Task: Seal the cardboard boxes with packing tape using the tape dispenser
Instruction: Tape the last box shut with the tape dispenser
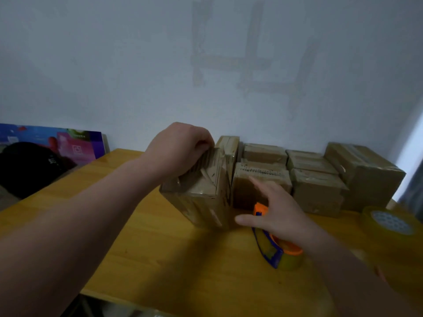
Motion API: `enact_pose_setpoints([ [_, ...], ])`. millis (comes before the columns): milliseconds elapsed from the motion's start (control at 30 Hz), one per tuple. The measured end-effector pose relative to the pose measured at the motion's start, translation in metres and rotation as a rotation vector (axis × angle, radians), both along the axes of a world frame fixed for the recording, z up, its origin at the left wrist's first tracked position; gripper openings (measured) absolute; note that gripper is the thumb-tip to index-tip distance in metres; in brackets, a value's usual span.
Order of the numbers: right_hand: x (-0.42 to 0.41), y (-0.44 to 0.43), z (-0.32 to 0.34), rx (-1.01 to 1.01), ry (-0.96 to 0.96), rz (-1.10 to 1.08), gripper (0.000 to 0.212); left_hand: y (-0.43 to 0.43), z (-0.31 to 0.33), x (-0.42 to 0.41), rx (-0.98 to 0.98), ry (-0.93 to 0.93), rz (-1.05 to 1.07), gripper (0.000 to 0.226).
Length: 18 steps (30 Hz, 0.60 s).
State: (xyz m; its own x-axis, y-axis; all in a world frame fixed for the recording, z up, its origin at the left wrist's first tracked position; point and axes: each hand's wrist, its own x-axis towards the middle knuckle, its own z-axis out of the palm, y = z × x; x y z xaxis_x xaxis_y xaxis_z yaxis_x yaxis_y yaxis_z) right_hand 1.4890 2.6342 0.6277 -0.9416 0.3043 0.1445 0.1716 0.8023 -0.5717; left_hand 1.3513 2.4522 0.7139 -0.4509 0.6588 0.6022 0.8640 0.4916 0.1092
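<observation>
- Looking down from the head cam, so just the one view: a wooden table (160, 248) was pushed up against a pale wall (114, 65).
- The left hand (183, 149) had its fingers curled over the top flaps of a tall cardboard box (201, 197), gripping them. That box stood upright around the middle of the table, touching the boxes to its right.
- The right hand (281, 211) was spread wide, fingers straight and apart, holding nothing. It hung right over the tape dispenser (274, 248); honestly couldn't tell if the palm touched it.
- The dispenser, orange and blue with a roll loaded, lay on the table just in front of the boxes, a bit right of centre.
- A row of taped boxes (318, 193) sat along the table's far edge against the wall, with a bigger one at the right end.
- A spare roll of tape (389, 223) sat near the table's right edge.
- Off past the left edge were a black cap (29, 168) and a colourful board (68, 143) leaning on the wall.
</observation>
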Motion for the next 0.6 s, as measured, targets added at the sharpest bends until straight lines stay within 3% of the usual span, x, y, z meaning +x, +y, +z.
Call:
enact_pose_setpoints([
  [133, -0.012, -0.029, 0.032, -0.094, 0.090, 0.178, 0.123, 0.011, 0.018, 0.004, -0.076, -0.044, -0.034, 0.021],
  [333, -0.022, -0.039, 0.023, -0.254, 0.207, 0.082, 0.118, 0.012, 0.010, 0.010, 0.174, 0.075, 0.025, 0.026],
  [400, -0.024, -0.040, 0.018, -0.268, 0.202, 0.043, 0.116, 0.008, 0.002, 0.013, 0.161, 0.083, -0.035, 0.024],
  [600, -0.031, -0.051, 0.009, -0.111, 0.270, -0.039, 0.101, 0.006, -0.027, 0.011, 0.054, -0.180, -0.196, 0.057],
])
